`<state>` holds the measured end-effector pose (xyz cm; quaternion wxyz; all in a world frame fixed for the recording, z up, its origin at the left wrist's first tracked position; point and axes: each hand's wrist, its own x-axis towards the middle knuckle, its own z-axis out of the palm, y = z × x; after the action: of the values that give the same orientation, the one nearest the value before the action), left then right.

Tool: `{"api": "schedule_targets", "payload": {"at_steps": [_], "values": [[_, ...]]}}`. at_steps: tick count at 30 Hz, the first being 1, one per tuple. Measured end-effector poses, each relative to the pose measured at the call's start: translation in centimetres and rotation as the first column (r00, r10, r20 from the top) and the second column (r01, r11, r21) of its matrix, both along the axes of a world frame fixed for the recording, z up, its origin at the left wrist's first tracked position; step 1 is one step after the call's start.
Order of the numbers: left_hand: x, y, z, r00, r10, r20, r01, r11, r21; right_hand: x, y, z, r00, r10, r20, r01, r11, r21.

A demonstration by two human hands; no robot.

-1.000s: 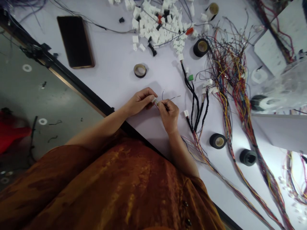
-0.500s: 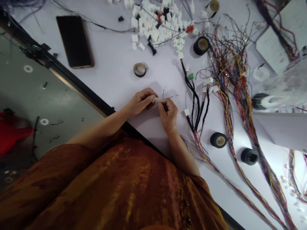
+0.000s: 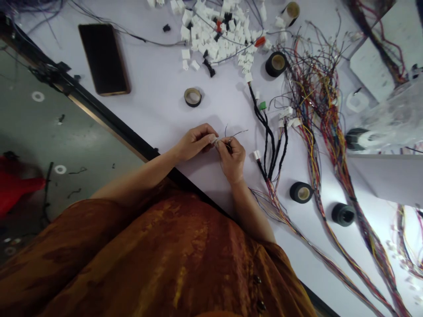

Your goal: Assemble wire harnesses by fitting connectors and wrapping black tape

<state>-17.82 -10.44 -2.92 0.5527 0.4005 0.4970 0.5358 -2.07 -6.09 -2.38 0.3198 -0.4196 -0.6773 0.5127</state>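
The left hand (image 3: 194, 143) grasps a small white connector (image 3: 213, 139) between thumb and fingertips, close above the near edge of the table (image 3: 158, 108). The right hand (image 3: 233, 159) is beside it on the right, thumb and forefinger pinched on thin wires (image 3: 240, 132) just beside the connector; the remaining fingers are curled in. The free wire ends project past the right hand toward the far right, probably so that they do not obstruct the two pinches. The fingertips of both hands meet almost point to point, a grip that appears chosen to steady the connector on one side and guide a wire on the other. Whether a wire is seated in the connector cannot be told, as the fingers cover the joint. A thin tape roll (image 3: 192, 97) lies flat just beyond the hands, presumably within easy reach. The pile (image 3: 214, 44) of mostly white housings is farther off, probably to keep loose parts away from the work. To the right, a harness (image 3: 272, 193) lies with its black-wrapped branches fanned toward the far side, which seems to keep the plugs separate. Two bundles (image 3: 345, 180) run roughly alongside it, farther right. The phone (image 3: 105, 59) rests at far left, well apart from the hands.
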Motion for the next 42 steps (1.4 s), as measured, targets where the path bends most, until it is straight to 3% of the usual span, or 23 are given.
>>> {"api": "schedule_targets", "payload": {"at_steps": [5,9,11,14,16,18,20,23,25,27,30,32,34,37,39,42], "values": [[0.2,0.0,0.3,1.000,-0.004,0.010,0.004,1.000,-0.006,0.0,0.0,-0.1,1.000,0.024,-0.013,-0.024,1.000,0.002],[0.1,0.0,0.5,0.991,0.075,0.111,-0.067,0.995,-0.073,0.2,1.0,-0.1,0.966,-0.049,-0.252,0.001,0.983,-0.185],[0.1,0.0,0.5,0.987,0.086,0.135,-0.074,0.993,-0.091,0.4,1.7,0.0,0.917,-0.108,-0.384,-0.028,0.943,-0.333],[0.0,0.0,0.4,0.986,0.071,0.148,-0.056,0.993,-0.102,1.0,2.8,0.3,0.882,-0.133,-0.453,-0.149,0.833,-0.533],[0.0,0.0,0.3,0.986,0.068,0.154,-0.052,0.993,-0.106,1.4,3.3,0.5,0.883,-0.122,-0.453,-0.205,0.768,-0.607],[-0.1,0.0,0.2,0.985,0.070,0.156,-0.053,0.993,-0.108,1.8,3.6,0.4,0.891,-0.100,-0.442,-0.226,0.746,-0.626],[-0.1,0.0,0.2,0.985,0.067,0.159,-0.050,0.993,-0.109,2.2,3.8,0.2,0.909,-0.068,-0.411,-0.216,0.768,-0.603],[-0.2,0.0,0.3,0.985,0.064,0.163,-0.046,0.993,-0.110,2.6,3.9,-0.2,0.950,-0.031,-0.310,-0.136,0.854,-0.502],[-0.2,0.1,0.3,0.985,0.068,0.158,-0.051,0.992,-0.112,2.9,4.1,-0.1,0.979,-0.046,-0.196,-0.030,0.929,-0.368],[-0.2,0.1,0.3,0.988,0.065,0.137,-0.051,0.993,-0.108,3.4,4.3,0.4,0.993,-0.097,-0.061,0.088,0.987,-0.136],[-0.3,0.0,0.5,0.995,0.044,0.091,-0.037,0.996,-0.083,4.3,4.6,2.1,0.964,-0.218,0.153,0.176,0.953,0.246],[-0.3,-0.1,0.8,0.999,0.026,0.046,-0.023,0.998,-0.065,4.8,4.7,3.4,0.927,-0.272,0.257,0.170,0.918,0.358],[-0.4,-0.3,1.3,1.000,0.009,-0.011,-0.009,0.999,-0.047,5.1,4.8,4.6,0.923,-0.272,0.274,0.173,0.926,0.337],[-0.8,-0.7,1.9,0.996,-0.017,-0.087,0.015,1.000,-0.025,4.8,4.7,5.6,0.971,-0.188,0.149,0.166,0.975,0.148],[-1.2,-1.1,1.9,0.992,-0.031,-0.125,0.028,0.999,-0.024,4.1,4.4,5.6,0.994,-0.102,0.044,0.101,0.995,0.020],[-2.0,-1.8,1.7,0.983,-0.022,-0.184,0.012,0.998,-0.058,2.4,3.7,5.2,0.999,0.023,-0.030,-0.024,0.999,-0.047]]}}
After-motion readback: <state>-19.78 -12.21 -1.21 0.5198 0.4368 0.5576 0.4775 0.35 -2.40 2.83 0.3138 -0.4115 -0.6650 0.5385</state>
